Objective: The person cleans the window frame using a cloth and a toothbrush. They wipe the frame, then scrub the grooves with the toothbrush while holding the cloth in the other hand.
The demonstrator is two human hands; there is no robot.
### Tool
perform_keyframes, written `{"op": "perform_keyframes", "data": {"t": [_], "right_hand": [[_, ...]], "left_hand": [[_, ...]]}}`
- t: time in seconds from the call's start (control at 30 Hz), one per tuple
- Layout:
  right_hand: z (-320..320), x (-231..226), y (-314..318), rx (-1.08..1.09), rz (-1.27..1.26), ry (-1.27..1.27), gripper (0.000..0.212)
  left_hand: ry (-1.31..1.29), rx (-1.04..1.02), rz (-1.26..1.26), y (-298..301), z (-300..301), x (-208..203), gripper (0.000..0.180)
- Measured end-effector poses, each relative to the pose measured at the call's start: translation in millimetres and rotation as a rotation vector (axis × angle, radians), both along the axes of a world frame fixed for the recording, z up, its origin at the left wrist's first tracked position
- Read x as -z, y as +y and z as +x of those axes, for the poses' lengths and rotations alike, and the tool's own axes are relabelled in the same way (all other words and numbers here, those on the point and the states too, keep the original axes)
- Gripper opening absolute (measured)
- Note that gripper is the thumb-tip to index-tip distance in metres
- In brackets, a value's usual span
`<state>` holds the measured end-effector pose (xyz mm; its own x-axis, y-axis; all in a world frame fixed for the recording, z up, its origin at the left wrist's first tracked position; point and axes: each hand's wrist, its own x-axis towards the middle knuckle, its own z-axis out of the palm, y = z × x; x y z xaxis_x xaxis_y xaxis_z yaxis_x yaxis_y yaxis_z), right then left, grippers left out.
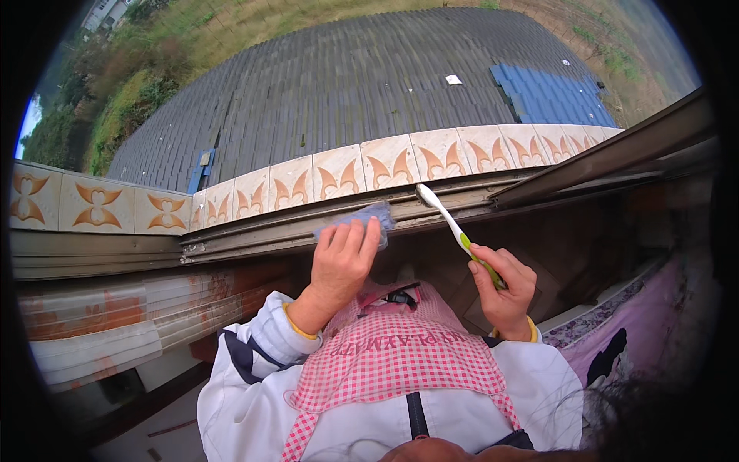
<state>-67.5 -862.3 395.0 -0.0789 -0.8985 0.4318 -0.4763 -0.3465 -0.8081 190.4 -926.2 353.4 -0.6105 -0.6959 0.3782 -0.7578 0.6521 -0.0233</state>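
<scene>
In my right hand point(504, 286) is a white and green toothbrush point(444, 211), gripped by its handle. Its head rests at the metal window track point(454, 202), close under the tiled ledge. My left hand point(343, 258) presses a crumpled bluish, translucent cloth or plastic piece point(376, 218) onto the same track, to the left of the brush. The fingers of that hand are bent over it, and part of the piece is hidden beneath them. Dirt and worn patches show along the track's grooves.
Beyond the track runs a tiled ledge point(339, 174) with orange patterns, then a grey tiled roof point(331, 85). A window frame point(608, 154) slants across the right. At left hangs a pleated curtain point(154, 316); pink floral fabric point(616, 323) lies at right.
</scene>
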Motion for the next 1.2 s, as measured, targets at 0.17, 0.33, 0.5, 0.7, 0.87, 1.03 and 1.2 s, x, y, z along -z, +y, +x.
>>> {"op": "perform_keyframes", "data": {"t": [0.17, 0.33, 0.5, 0.7, 0.87, 1.03, 1.2], "right_hand": [[-8, 6, 2, -0.004, 0.014, 0.014, 0.032], [-14, 10, -3, 0.022, 0.016, -0.045, 0.032], [-2, 9, -15, -0.063, -0.003, -0.025, 0.031], [-22, -1, -10, 0.041, -0.034, 0.082, 0.031], [-47, -6, 6, 0.129, -0.027, 0.200, 0.029], [-59, -16, 12, 0.134, 0.171, 0.413, 0.027], [-61, -26, 4, 0.047, 0.192, 0.607, 0.025]], "left_hand": [[-0.221, -0.146, -0.036, 11, 95, -20, 0.040], [-0.114, -0.323, -0.073, 30, 115, -59, 0.045], [-0.013, -0.023, 0.109, 11, 29, -15, 0.038], [-0.097, -0.191, 0.057, 20, 103, -17, 0.036], [-0.177, -0.461, 0.073, 29, 143, -51, 0.047], [0.093, -0.236, 0.103, 28, 66, -43, 0.059], [0.226, -0.115, 0.154, 26, 32, -40, 0.058]]}}
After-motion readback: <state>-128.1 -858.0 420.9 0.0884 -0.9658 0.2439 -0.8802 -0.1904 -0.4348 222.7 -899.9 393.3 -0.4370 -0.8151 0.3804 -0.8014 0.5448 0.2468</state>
